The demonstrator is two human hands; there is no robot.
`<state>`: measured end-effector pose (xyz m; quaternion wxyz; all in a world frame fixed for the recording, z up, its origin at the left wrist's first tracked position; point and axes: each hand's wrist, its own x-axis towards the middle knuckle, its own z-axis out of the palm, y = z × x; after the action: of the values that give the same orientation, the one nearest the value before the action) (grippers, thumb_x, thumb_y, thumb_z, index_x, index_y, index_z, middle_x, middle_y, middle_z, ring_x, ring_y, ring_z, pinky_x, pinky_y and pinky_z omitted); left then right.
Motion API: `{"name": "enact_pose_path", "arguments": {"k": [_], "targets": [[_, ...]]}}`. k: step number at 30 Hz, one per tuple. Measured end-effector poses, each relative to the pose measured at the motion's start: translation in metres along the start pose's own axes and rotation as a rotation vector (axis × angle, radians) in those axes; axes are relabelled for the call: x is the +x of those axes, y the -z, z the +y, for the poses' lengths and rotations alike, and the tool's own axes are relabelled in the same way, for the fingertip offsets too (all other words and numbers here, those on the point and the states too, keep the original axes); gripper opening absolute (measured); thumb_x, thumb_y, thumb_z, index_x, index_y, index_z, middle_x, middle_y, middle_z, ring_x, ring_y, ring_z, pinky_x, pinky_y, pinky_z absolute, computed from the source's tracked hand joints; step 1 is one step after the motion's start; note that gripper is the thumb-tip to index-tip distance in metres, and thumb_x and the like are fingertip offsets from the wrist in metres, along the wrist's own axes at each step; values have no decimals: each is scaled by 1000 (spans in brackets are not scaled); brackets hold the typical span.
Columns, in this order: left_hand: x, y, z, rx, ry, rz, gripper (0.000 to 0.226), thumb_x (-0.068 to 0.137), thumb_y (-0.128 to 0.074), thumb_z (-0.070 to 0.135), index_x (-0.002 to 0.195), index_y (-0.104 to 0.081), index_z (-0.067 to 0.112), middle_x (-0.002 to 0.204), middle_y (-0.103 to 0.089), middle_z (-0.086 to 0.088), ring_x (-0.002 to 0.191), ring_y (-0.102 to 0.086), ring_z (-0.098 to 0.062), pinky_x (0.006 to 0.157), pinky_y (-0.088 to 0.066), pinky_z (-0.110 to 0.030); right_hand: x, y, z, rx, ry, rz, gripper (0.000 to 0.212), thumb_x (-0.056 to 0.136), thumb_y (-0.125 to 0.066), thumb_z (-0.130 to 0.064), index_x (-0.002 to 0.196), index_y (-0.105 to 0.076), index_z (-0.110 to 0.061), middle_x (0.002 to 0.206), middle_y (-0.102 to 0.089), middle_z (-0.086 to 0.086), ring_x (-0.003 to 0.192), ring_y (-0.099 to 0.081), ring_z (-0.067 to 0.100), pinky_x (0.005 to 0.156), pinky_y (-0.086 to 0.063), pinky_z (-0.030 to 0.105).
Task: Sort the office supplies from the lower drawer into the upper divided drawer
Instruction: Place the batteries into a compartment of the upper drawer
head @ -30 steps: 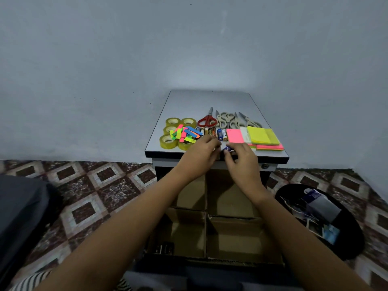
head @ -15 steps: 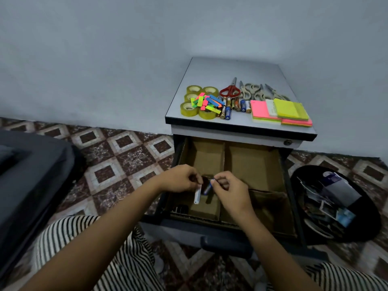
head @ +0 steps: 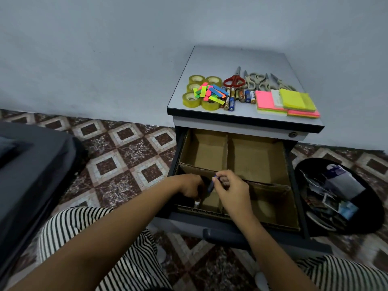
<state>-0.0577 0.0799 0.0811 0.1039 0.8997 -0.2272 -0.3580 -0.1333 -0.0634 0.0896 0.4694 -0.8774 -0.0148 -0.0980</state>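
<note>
Compartment (head: pixel 212 202) (walls close): left hand (head: pixel 190 186) grips clip (head: pixel 197 204), right hand (head: pixel 231 189) pinches item (head: pixel 215 178).

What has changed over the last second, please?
Both hands came down from the front edge of the cabinet top to the near-left drawer compartment. The left hand dips in holding a small silvery item; the right hand pinches a blue-tipped item above it. Tape rolls, scissors, batteries and sticky notes stayed put.

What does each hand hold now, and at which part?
The right hand pinches a small dark object near its upper end. The left hand grips a small item by its top. What they are cannot be told.
</note>
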Motion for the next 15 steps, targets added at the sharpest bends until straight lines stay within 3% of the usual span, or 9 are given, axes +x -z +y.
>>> {"name": "enact_pose_path", "arguments": {"k": [3,15], "targets": [[6,-2,-4,26,27,-24,29,86,-60,11,115,-60,8,113,-63,-12,94,-58,-23,77,-45,-31,1,-2,4,1,-9,12,7,87,-65,-14,94,-65,-14,84,-60,-6,78,-54,-4,69,-41,1],[8,0,-1,284,27,-41,34,90,-57,12,123,-55,4,120,-59,-15,105,-58,-31,83,-45,-34,1,-1,3,15,-14,-2,6,87,-64,-14,92,-63,-18,83,-58,-11,77,-54,-5,69,-42,1]]}}
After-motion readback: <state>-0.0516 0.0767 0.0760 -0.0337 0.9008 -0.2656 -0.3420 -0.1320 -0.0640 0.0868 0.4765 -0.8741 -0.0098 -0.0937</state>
